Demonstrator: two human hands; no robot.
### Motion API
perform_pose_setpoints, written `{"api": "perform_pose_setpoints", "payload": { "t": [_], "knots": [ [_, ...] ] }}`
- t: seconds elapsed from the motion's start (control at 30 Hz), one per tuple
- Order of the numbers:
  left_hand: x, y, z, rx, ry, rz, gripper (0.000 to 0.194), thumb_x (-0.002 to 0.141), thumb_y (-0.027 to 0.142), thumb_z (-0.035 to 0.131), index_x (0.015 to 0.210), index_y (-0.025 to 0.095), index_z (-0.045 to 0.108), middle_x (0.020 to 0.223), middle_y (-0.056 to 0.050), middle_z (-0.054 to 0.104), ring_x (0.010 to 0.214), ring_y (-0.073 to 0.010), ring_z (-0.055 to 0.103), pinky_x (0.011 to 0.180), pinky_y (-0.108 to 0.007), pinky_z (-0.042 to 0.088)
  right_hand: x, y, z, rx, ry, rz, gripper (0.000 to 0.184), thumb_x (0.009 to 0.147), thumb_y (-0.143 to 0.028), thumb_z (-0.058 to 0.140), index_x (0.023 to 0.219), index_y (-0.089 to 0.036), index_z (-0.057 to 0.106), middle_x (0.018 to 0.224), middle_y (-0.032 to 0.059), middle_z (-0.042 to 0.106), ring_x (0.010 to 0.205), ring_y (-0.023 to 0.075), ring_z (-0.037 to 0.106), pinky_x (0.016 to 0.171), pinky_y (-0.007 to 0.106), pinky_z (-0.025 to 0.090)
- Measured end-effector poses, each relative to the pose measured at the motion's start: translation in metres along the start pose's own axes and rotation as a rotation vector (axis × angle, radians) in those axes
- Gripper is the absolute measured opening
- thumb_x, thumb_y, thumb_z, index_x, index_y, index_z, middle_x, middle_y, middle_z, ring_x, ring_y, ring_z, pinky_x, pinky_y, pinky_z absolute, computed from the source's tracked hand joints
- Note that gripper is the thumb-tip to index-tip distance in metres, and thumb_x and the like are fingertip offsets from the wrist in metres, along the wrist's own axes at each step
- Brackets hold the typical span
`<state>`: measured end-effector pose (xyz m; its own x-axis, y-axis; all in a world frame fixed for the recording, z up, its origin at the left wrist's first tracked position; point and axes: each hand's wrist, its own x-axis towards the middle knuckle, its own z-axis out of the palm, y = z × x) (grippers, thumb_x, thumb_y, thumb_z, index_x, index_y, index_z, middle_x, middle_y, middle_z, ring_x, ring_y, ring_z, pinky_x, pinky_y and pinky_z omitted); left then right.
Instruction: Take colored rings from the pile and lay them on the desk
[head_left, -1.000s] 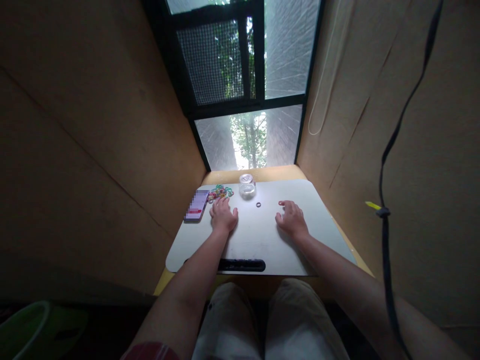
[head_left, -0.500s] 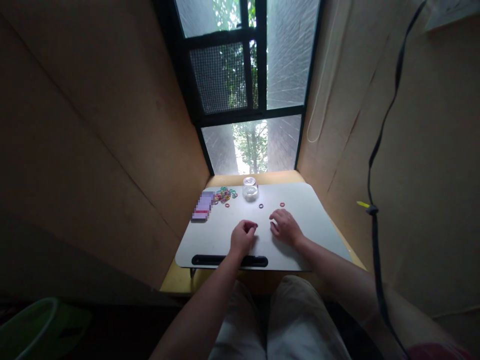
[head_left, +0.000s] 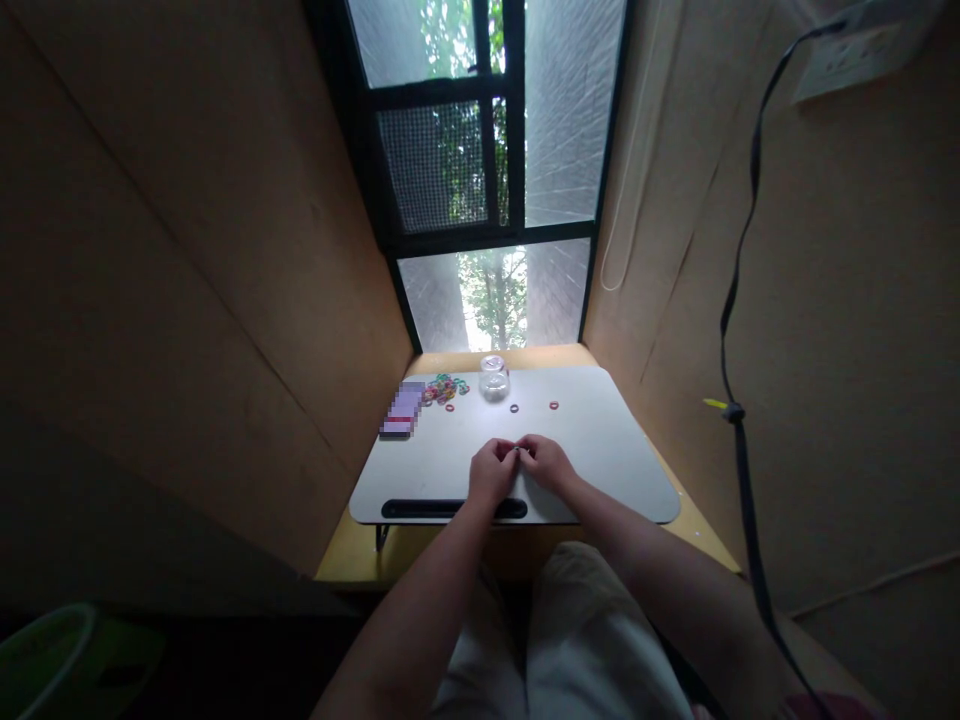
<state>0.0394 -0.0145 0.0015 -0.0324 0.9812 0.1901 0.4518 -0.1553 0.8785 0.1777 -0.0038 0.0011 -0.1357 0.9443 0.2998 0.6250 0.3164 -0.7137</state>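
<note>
My left hand (head_left: 493,470) and my right hand (head_left: 547,463) meet fingertip to fingertip just above the white lap table (head_left: 600,470). Both are pinched closed. A small dark bit shows between the fingertips, too tiny to name. Beyond the hands lie a dark purple small ring-shaped band (head_left: 514,408) and, farther right, a red band (head_left: 554,405). Another reddish band (head_left: 449,408) lies to the left, in front of a pile of coloured bands (head_left: 445,388). A clear plastic jar (head_left: 494,382) stands at the back of the table.
A phone-like slab (head_left: 403,408), blurred out, lies at the table's left edge. Along the front edge runs a black slot (head_left: 420,508). A dark cord (head_left: 739,300) hangs on the right, and a green tub (head_left: 82,650) is at lower left.
My right hand has moved left and its spread fingers have closed, meeting my left hand's fingertips. The view has shifted slightly; the bands and jar stay in place on the table.
</note>
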Motion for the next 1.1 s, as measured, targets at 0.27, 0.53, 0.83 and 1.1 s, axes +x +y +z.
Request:
{"api": "perform_pose_setpoints", "payload": {
  "t": [0.27,0.53,0.83,1.1],
  "knots": [
    [0.002,0.001,0.002,0.036,0.059,-0.03,0.007,0.076,0.021,0.057,0.081,0.017,0.061,0.077,-0.002,0.066,0.069,-0.0127,0.06,0.067,-0.025,0.046,-0.007,-0.004,0.0,-0.005,0.053,0.001,0.011,0.076,-0.023,0.053,0.073,-0.019,0.062,0.063,-0.0011,0.06,0.056,0.0115,0.051,0.055,0.022,0.037],
    [-0.005,0.003,0.002,0.096,0.05,-0.02,0.009,0.08,0.027,0.055,0.082,0.018,0.058,0.079,-0.002,0.066,0.068,-0.0131,0.061,0.065,-0.025,0.044,-0.012,-0.003,0.0,0.041,0.069,-0.051,0.011,0.076,-0.023,0.053,0.074,-0.019,0.062,0.066,-0.0004,0.062,0.057,0.0116,0.052,0.057,0.023,0.039],
    [-0.012,0.007,-0.004,0.053,-0.004,0.004,0.007,0.079,0.024,0.056,0.082,0.018,0.058,0.077,-0.001,0.066,0.069,-0.0131,0.061,0.064,-0.025,0.044,-0.014,0.002,0.004,0.046,0.08,-0.048,0.01,0.077,-0.023,0.051,0.076,-0.019,0.06,0.067,-0.0007,0.061,0.059,0.0116,0.052,0.058,0.023,0.039],
    [-0.012,0.005,-0.004,0.031,-0.012,0.014,0.008,0.078,0.017,0.054,0.083,0.019,0.06,0.08,-0.001,0.067,0.072,-0.0133,0.063,0.068,-0.025,0.046,-0.016,-0.002,0.001,0.119,0.048,-0.056,0.022,0.075,-0.019,0.05,0.093,-0.021,0.063,0.07,-0.0014,0.063,0.059,0.0115,0.054,0.059,0.022,0.041]
  ]
}}
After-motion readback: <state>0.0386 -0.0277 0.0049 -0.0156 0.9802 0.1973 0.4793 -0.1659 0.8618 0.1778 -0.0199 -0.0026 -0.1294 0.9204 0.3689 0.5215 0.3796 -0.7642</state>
